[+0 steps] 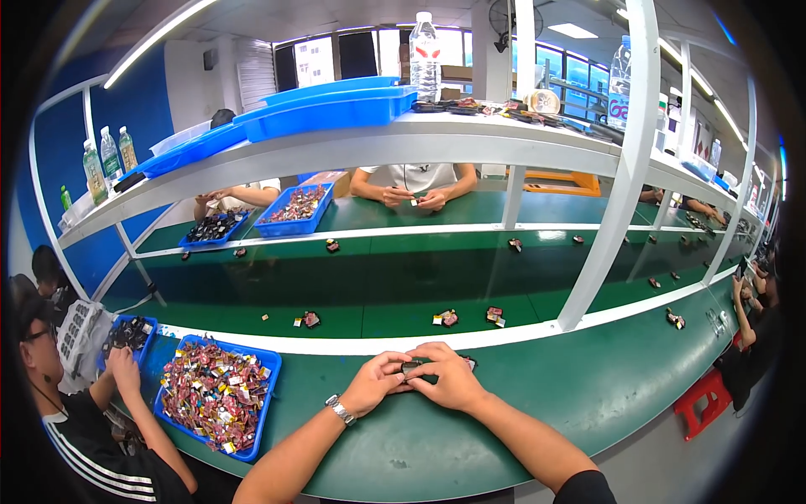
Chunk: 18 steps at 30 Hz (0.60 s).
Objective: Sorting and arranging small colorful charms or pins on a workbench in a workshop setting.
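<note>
Over the green table [361,458], my left hand [373,385] and my right hand [448,380] meet. Between their fingertips is a small dark, flat part [410,368]; both hands are closed on it, and the fingers cover much of it. Just beyond my right hand, another small reddish-dark piece [470,364] peeks out, partly hidden. To the left of my left hand stands a blue tray [273,370] heaped with small red, white and yellow pieces [214,393].
Left of me a co-worker [101,437] reaches into a blue tray of black parts [130,334]. A white rail [336,344] and post [613,168] border the dark-green belt, where small part clusters [445,318] lie. Opposite sits another person [411,181]. A red stool [703,403] stands right.
</note>
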Available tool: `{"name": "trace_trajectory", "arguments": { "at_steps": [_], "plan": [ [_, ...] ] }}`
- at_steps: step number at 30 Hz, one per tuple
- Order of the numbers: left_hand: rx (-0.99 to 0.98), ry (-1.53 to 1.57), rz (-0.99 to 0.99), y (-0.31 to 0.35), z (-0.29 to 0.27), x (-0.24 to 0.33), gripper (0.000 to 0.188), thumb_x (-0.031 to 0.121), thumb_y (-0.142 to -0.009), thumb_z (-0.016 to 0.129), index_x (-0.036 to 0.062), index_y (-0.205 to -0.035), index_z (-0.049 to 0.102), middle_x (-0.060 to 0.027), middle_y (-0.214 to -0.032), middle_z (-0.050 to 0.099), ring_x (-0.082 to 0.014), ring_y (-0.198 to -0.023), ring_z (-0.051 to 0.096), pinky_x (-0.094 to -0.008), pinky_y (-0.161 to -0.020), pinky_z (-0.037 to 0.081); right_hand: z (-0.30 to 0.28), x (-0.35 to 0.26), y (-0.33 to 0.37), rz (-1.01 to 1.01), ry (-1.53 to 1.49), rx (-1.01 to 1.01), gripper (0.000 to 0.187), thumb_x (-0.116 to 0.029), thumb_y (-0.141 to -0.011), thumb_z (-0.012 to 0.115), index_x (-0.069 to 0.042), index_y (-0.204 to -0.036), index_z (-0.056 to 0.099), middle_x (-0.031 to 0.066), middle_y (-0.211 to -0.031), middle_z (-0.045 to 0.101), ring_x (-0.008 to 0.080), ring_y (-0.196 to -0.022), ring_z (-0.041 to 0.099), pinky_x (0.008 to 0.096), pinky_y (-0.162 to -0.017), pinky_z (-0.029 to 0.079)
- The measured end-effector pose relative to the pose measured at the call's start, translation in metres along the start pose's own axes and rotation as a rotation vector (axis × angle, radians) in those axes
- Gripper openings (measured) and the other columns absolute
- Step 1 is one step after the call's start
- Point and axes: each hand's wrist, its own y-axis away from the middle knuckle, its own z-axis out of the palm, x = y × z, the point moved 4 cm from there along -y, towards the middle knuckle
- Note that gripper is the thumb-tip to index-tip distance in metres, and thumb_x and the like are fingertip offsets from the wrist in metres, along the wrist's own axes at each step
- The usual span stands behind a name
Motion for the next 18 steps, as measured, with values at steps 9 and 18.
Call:
{"name": "trace_trajectory", "arguments": {
  "at_steps": [9, 18],
  "plan": [
    [-0.022, 0.103, -0.023, -0.0033, -0.0027, -0.0063, 0.031, -0.001, -0.096, 0.051, 0.007, -0.125, 0.047, -0.0085, -0.125, 0.056, -0.0182, -0.116, 0.057, -0.0365, -0.1, 0.051, 0.0057, 0.0028, 0.0029, 0.028, 0.006, 0.132, 0.01, -0.011, -0.078, 0.074, -0.007, -0.087, 0.075, 0.0076, -0.115, 0.066, 0.027, -0.115, 0.055, 0.0383, -0.095, 0.048],
    [-0.022, 0.122, -0.043, -0.0028, -0.0039, -0.0068, 0.028, 0.005, -0.097, 0.052, 0.0076, -0.125, 0.048, -0.008, -0.124, 0.058, -0.0169, -0.112, 0.059, -0.0339, -0.096, 0.052, 0.0072, 0.0044, 0.003, 0.034, -0.015, 0.101, 0.012, -0.012, -0.079, 0.074, -0.007, -0.09, 0.075, 0.007, -0.117, 0.065, 0.0271, -0.116, 0.055, 0.0381, -0.096, 0.047]
  ]
}}
